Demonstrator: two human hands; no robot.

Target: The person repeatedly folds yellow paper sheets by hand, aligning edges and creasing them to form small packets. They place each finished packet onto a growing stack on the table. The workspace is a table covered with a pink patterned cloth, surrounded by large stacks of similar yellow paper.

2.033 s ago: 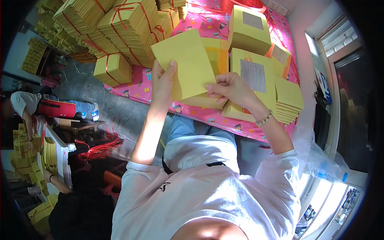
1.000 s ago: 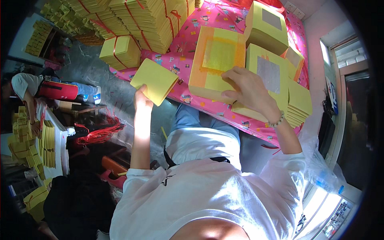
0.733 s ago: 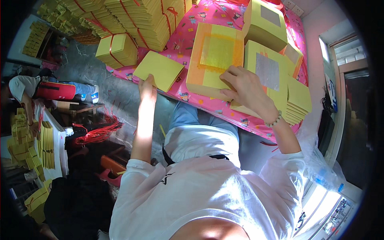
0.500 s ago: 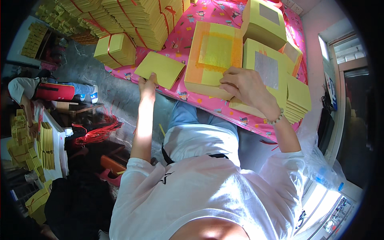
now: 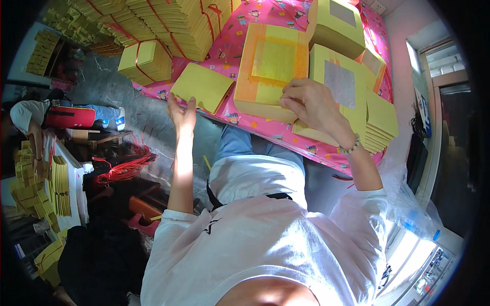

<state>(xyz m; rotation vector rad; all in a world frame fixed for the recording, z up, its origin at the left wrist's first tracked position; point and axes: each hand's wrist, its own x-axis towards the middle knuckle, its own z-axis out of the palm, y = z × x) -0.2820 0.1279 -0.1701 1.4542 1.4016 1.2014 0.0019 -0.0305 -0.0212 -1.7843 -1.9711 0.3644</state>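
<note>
A thick stack of yellow paper sheets (image 5: 265,97), its top one bearing an orange border and a golden square (image 5: 273,60), lies near the table's front edge. At its near right corner is my right hand (image 5: 311,104), wearing a bead bracelet, with fingers curled together against the edge. What they pinch, if anything, is hidden. To the left lies a small pile of plain yellow paper (image 5: 202,86), folded or layered at its right side. My left hand (image 5: 182,115) is just off that pile's near left corner, palm up, fingers apart and holding nothing.
The table has a pink patterned cover (image 5: 245,120). Stacks with silver squares (image 5: 339,84) stand on the right, beside layered yellow sheets (image 5: 382,120). Tall red-tied bundles (image 5: 173,28) rise at the back left. Another person (image 5: 30,115) works at a white table on the far left.
My left hand has let go of the plain yellow pile, opened its fingers and drawn slightly left. My right hand has barely shifted at the stack's corner.
</note>
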